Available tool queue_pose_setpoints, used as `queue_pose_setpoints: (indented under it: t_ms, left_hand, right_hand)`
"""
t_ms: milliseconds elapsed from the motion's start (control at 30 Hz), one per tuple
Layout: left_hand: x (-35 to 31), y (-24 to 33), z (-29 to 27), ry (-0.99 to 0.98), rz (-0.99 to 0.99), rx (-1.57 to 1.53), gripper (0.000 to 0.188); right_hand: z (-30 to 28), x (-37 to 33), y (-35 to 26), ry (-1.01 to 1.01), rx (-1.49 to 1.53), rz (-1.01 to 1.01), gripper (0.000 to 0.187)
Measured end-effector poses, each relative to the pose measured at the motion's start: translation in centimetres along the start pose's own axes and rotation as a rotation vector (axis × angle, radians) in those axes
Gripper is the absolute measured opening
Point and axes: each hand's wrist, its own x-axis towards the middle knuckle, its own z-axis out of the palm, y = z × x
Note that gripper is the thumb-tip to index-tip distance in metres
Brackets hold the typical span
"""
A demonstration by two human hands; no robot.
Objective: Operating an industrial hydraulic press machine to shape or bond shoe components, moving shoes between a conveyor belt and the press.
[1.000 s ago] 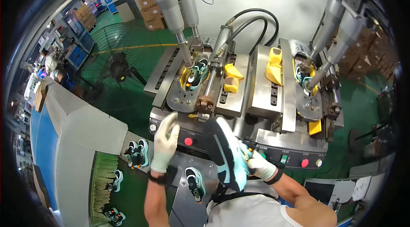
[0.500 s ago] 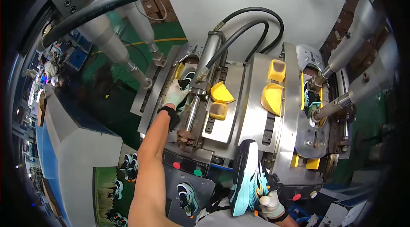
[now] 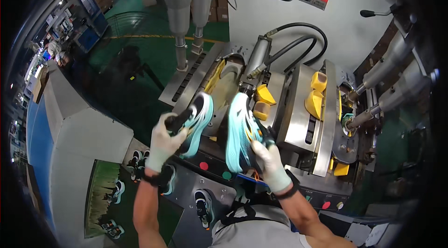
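Two sneakers hang above the front of a pressing machine: one shoe (image 3: 201, 119) on the left, slightly blurred, and another shoe (image 3: 239, 131) beside it, toe upward. The left hand (image 3: 167, 144), in a pale glove, pinches the first near its collar; the right hand (image 3: 271, 160) grips the second, thumb at its opening. Both uppers are a fade of white into turquoise with black collars, the right one finely ribbed. They partly block the view of the machine's metal bed (image 3: 291, 119). Behind the right shoe sit rounded and wedge-shaped yellow blocks (image 3: 265, 95), near a shiny cylinder (image 3: 260, 56) with curved black hoses (image 3: 321, 35). Below, a shoe (image 3: 204, 207) rests on a smooth metal shelf (image 3: 221, 193); leftward hangs a ragged bristle curtain (image 3: 95, 206).
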Motion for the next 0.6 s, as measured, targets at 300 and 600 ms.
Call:
queue_pose_setpoints:
  t_ms: [300,600]
  left_hand:
    - [-27.3,-7.1,-2.4,0.029,-0.657,0.041,0.043]
    - [-40.2,-6.1,0.6,0.307,-0.889,0.160,0.044]
  right_hand:
    - [-4.8,34.6,9.9,0.518,-0.801,-0.016,0.027]
    - [-3.4,39.7,19.0,0.724,-1.633,-0.201,0.044]
